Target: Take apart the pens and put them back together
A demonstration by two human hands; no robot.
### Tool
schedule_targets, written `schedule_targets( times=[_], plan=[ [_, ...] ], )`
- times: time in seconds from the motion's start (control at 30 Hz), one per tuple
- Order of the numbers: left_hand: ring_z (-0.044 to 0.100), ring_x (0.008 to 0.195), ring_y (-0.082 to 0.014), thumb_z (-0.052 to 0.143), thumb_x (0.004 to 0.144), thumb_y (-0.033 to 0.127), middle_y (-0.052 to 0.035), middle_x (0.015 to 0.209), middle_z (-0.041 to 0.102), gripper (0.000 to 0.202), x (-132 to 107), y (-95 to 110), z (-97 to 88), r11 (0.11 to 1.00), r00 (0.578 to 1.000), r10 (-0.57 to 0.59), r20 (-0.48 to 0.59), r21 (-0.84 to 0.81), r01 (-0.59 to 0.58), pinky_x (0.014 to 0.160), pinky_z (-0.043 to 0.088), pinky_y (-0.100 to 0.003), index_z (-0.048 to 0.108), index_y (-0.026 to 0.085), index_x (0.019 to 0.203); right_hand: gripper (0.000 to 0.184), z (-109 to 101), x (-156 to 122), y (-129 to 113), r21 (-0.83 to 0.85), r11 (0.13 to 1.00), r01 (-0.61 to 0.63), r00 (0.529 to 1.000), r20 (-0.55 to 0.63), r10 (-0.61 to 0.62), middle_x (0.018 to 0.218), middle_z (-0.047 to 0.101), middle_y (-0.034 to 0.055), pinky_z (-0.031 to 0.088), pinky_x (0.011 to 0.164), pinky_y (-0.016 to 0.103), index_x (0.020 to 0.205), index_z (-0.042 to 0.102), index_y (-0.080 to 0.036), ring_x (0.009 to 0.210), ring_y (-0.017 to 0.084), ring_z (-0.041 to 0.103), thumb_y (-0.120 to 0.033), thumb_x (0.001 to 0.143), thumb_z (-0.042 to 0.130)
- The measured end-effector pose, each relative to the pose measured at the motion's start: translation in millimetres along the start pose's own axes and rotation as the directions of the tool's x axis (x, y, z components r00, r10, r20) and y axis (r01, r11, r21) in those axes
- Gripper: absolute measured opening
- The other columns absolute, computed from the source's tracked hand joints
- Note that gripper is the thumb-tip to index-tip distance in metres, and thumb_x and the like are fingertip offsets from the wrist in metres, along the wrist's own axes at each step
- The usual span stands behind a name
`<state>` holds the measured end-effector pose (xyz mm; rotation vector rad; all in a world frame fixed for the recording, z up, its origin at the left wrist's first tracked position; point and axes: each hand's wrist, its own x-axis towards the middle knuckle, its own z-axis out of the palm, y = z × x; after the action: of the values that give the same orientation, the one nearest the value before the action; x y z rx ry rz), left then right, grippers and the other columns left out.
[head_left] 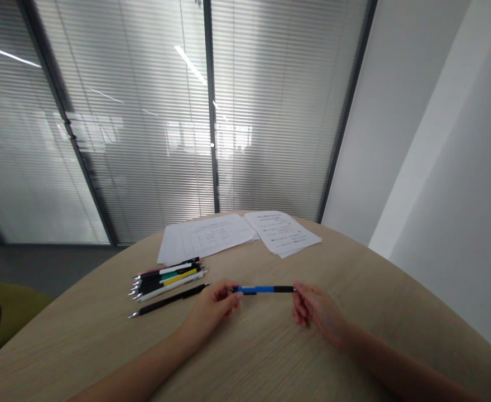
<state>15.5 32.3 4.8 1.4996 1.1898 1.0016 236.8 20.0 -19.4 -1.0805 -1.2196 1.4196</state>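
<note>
A blue-and-black pen [262, 289] lies crosswise, the left hand [212, 307] pinching its tip end, the right hand [314, 310] pinching its black end.

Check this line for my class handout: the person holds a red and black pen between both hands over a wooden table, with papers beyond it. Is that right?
No: the pen is blue and black, not red and black, as the head view shows. The left hand, right hand, wooden table and papers stand as stated.
</note>
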Motion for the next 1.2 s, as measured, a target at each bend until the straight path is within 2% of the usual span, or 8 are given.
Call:
schedule_targets(
  times=[0.17, 0.27, 0.37, 0.53, 0.7, 0.83, 1.03, 1.2],
  plan=[
    [0.040, 0.036, -0.0089, 0.050, 0.065, 0.050, 0.0045, 0.038, 0.048, 0.037, -3.6, 1.9, 1.1, 0.998, 0.998, -0.057, 0.035, 0.023, 0.056, 0.039, 0.029, -0.020, 0.049, 0.017, 0.049, 0.048, 2.0, -0.4, -0.2, -0.165, 0.985, 0.056, 0.998, -0.024, -0.061, 0.039, 0.041, -0.0035, 0.030, 0.040, 0.023, 0.047, 0.043, -0.019, 0.039, 0.010, 0.043, -0.062, 0.068, 0.042],
    [0.037, 0.033, -0.0086, 0.041, 0.069, 0.056, 0.0043, 0.033, 0.045, 0.045, -4.7, -0.1, 1.2, 0.995, 0.995, -0.094, 0.043, 0.029, 0.092, 0.037, 0.027, -0.020, 0.047, 0.017, 0.046, 0.047, 0.6, -1.3, 0.4, -0.372, 0.916, 0.151, 0.981, -0.058, -0.185, 0.045, 0.044, -0.0016, 0.032, 0.048, 0.026, 0.048, 0.047, -0.019, 0.045, 0.012, 0.042, -0.060, 0.070, 0.042],
    [0.035, 0.031, -0.0081, 0.039, 0.069, 0.058, 0.0046, 0.032, 0.044, 0.048, -4.6, -1.5, 1.2, 0.993, 0.993, -0.114, 0.042, 0.031, 0.113, 0.037, 0.026, -0.020, 0.047, 0.017, 0.045, 0.040, -1.2, -2.6, 1.1, -0.456, 0.873, 0.174, 0.965, -0.100, -0.244, 0.049, 0.042, -0.0020, 0.030, 0.049, 0.026, 0.052, 0.046, -0.020, 0.049, 0.013, 0.040, -0.056, 0.071, 0.046],
    [0.037, 0.033, -0.0085, 0.042, 0.067, 0.057, 0.0048, 0.035, 0.045, 0.044, -4.1, 1.9, 1.7, 0.993, 0.993, -0.114, 0.017, 0.011, 0.114, 0.038, 0.027, -0.020, 0.047, 0.017, 0.049, 0.032, 1.4, -4.6, -1.4, -0.455, 0.879, 0.143, 0.977, -0.080, -0.200, 0.051, 0.036, -0.0037, 0.027, 0.046, 0.025, 0.057, 0.042, -0.021, 0.047, 0.011, 0.034, -0.049, 0.073, 0.046],
    [0.039, 0.036, -0.0090, 0.045, 0.066, 0.055, 0.0047, 0.037, 0.046, 0.041, -3.8, 4.8, 1.5, 0.995, 0.995, -0.098, 0.003, -0.013, 0.098, 0.040, 0.029, -0.021, 0.048, 0.017, 0.050, 0.032, 3.6, -3.7, -3.6, -0.381, 0.918, 0.110, 0.985, -0.084, -0.153, 0.053, 0.038, -0.0034, 0.026, 0.044, 0.023, 0.063, 0.046, -0.020, 0.047, 0.011, 0.035, -0.051, 0.071, 0.046],
    [0.039, 0.036, -0.0089, 0.046, 0.066, 0.054, 0.0042, 0.038, 0.047, 0.041, -3.2, 3.1, 1.4, 0.995, 0.995, -0.100, 0.016, -0.029, 0.100, 0.039, 0.029, -0.021, 0.048, 0.017, 0.051, 0.038, 1.1, 0.2, 1.0, -0.320, 0.945, 0.071, 0.979, -0.159, -0.127, 0.053, 0.040, -0.0026, 0.025, 0.042, 0.023, 0.058, 0.044, -0.019, 0.045, 0.009, 0.034, -0.054, 0.073, 0.041],
    [0.039, 0.035, -0.0080, 0.048, 0.063, 0.054, 0.0042, 0.037, 0.047, 0.041, -2.6, 2.3, 1.8, 0.993, 0.993, -0.111, 0.026, -0.043, 0.112, 0.039, 0.028, -0.020, 0.049, 0.016, 0.050, 0.033, 0.1, 2.2, 4.2, -0.316, 0.948, 0.031, 0.977, -0.190, -0.095, 0.048, 0.035, -0.0059, 0.024, 0.040, 0.021, 0.057, 0.041, -0.019, 0.041, 0.007, 0.030, -0.049, 0.070, 0.048],
    [0.039, 0.034, -0.0081, 0.044, 0.066, 0.057, 0.0035, 0.036, 0.047, 0.044, -3.7, 4.0, 2.1, 0.990, 0.991, -0.130, 0.015, -0.055, 0.131, 0.039, 0.029, -0.020, 0.048, 0.016, 0.049, 0.029, 2.3, -1.6, -1.5, -0.339, 0.938, 0.074, 0.977, -0.163, -0.136, 0.049, 0.042, -0.0046, 0.025, 0.039, 0.019, 0.060, 0.045, -0.018, 0.041, 0.007, 0.036, -0.044, 0.072, 0.047]
  ],
)
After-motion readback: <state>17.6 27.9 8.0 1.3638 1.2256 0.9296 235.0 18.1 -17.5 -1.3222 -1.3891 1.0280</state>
